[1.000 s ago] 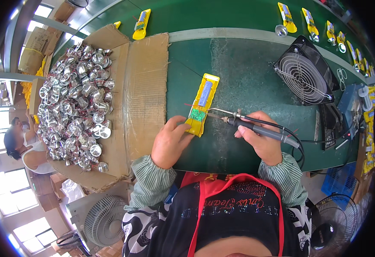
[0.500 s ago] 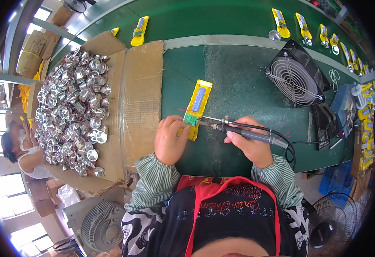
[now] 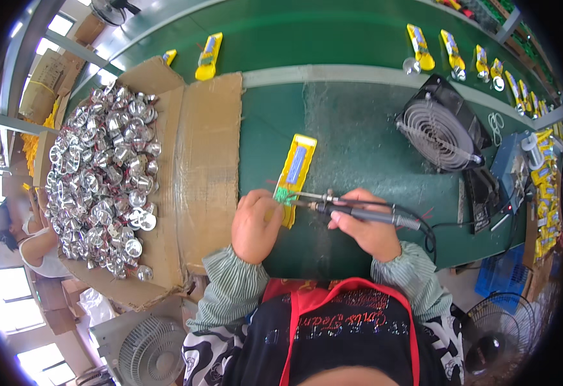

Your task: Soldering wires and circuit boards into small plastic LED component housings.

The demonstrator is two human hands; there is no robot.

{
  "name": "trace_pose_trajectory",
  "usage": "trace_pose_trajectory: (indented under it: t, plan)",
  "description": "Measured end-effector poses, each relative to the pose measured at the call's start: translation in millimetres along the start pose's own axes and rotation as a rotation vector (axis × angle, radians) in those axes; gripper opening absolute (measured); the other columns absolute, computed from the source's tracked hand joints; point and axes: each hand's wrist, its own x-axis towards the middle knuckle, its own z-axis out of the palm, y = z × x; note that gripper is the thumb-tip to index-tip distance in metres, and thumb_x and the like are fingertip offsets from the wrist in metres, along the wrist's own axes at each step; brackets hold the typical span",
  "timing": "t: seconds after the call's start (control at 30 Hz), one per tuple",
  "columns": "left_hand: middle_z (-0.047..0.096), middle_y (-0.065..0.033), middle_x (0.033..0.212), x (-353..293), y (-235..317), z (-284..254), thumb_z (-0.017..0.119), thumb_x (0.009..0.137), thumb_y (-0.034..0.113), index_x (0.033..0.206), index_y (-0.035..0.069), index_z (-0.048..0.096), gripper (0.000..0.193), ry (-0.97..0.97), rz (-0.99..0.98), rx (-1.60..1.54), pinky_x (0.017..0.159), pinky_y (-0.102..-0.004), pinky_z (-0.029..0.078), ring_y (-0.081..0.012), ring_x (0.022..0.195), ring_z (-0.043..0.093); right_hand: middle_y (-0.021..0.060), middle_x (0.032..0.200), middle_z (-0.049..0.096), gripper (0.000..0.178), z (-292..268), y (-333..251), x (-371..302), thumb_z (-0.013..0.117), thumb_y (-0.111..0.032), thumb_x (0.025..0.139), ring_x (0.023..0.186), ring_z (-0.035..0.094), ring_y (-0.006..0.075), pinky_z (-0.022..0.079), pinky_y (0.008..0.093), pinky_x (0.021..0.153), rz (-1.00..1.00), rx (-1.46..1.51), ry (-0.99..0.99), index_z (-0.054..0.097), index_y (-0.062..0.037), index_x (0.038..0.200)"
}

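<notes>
A soldering iron with a grey handle and a thin metal tube along its front lies in the grip of my right hand. Its tip points left and meets, or nearly meets, a green circuit board. That board sits in the lower part of a yellow plastic housing, which also holds a blue battery. My left hand is curled at the board's left edge, fingers pinched together; what they hold is hidden. A thin red wire sticks out beside the board.
At left, a cardboard box holds a heap of shiny reflector cups. A black fan stands at right, near a solder spool. More yellow housings lie along the far green belt. Another person sits at far left.
The bench and everything on it appear slightly lower in the picture. Both hands keep their places at the board, with the soldering iron still against or close to it.
</notes>
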Motion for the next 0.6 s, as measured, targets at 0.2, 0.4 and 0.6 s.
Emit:
trace_pose_trajectory:
  t: [0.2, 0.4, 0.6]
  plan:
    - [0.058, -0.0128, 0.093, 6.7, 2.1, -0.6, 0.062, 0.076, 0.007, 0.079, 0.001, 0.061, 0.006, -0.006, -0.023, 0.008, 0.075, -0.0388, 0.045, -0.0319, 0.086, 0.054, 0.0092, 0.08, 0.065, 0.019, -2.3, -2.1, 3.6, 0.064, -0.003, 0.08, 0.072, 0.063, 0.0116, 0.051, 0.0247, 0.064, -0.002, -0.059, 0.015, 0.055, 0.004, 0.095]
    - [0.059, -0.0127, 0.093, 8.3, 4.7, -1.2, 0.062, 0.076, 0.007, 0.079, 0.001, 0.061, 0.006, -0.015, -0.038, 0.013, 0.076, -0.0386, 0.045, -0.032, 0.086, 0.055, 0.0101, 0.08, 0.065, 0.018, -16.8, -6.4, -0.5, 0.062, -0.002, 0.081, 0.072, 0.064, 0.0134, 0.051, 0.0248, 0.063, -0.077, -0.013, 0.077, 0.055, 0.0045, 0.096]
    - [0.059, -0.0146, 0.093, 6.7, 5.0, -1.7, 0.063, 0.076, 0.006, 0.078, -0.001, 0.06, 0.008, -0.033, -0.047, 0.017, 0.076, -0.0359, 0.045, -0.0304, 0.087, 0.057, 0.0105, 0.08, 0.065, 0.017, -29.1, -5.7, -8.1, 0.062, -0.001, 0.081, 0.071, 0.065, 0.0152, 0.051, 0.025, 0.063, -0.064, -0.043, 0.123, 0.054, 0.0043, 0.095]
